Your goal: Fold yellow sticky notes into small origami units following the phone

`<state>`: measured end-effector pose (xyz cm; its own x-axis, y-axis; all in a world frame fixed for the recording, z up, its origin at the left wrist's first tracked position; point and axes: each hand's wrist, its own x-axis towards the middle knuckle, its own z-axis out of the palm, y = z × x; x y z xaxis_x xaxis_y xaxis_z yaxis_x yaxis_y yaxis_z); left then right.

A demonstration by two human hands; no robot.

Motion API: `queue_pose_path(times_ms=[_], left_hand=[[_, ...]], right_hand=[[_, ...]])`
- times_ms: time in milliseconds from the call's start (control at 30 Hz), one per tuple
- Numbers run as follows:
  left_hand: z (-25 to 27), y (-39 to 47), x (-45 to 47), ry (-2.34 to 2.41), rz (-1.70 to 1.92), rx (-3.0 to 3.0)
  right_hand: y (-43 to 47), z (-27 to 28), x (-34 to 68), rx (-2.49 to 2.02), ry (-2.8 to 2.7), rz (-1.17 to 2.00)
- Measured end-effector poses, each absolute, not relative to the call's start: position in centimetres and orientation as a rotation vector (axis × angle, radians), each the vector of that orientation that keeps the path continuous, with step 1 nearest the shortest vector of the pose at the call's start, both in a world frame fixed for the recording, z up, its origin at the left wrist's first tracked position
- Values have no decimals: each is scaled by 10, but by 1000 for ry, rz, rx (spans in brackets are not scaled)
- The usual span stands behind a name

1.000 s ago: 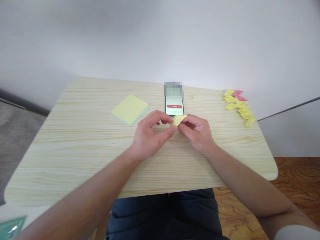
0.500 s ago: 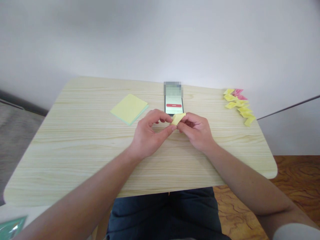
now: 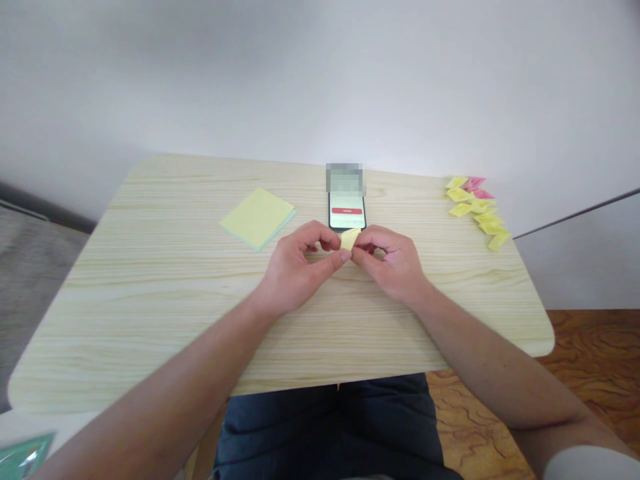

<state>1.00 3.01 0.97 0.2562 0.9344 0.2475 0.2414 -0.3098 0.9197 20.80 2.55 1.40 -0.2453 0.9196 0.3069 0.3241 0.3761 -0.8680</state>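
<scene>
A small folded piece of yellow paper (image 3: 349, 239) is held up between both hands, just in front of the phone (image 3: 347, 212). My left hand (image 3: 303, 267) pinches its left side between thumb and fingers. The right side is gripped by my right hand (image 3: 393, 260), thumb near the lower corner and fingers curled behind. Fingertips cover part of the paper's edges. Left of my hands lies a stack of square paper (image 3: 258, 217), yellow on top with pale green showing underneath.
Several folded yellow paper pieces (image 3: 493, 223) and pink ones (image 3: 481, 193) lie in a cluster at the table's right edge. The wooden table (image 3: 150, 280) backs onto a white wall. A green packet (image 3: 25, 457) sits at the lower left, below table level.
The folded yellow paper has turned more upright and shows a shorter shape. My right fingers have shifted slightly left, closer to my left fingertips. Both hands keep hold of it.
</scene>
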Motion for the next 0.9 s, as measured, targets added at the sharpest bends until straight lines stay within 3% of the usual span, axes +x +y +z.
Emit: queue_pose_path(times_ms=[533, 900], left_hand=[[8, 35, 11, 853, 1193, 1343], [4, 35, 6, 820, 1145, 1310]], right_hand=[[25, 14, 211, -972, -1615, 1057], [25, 19, 212, -992, -1724, 962]])
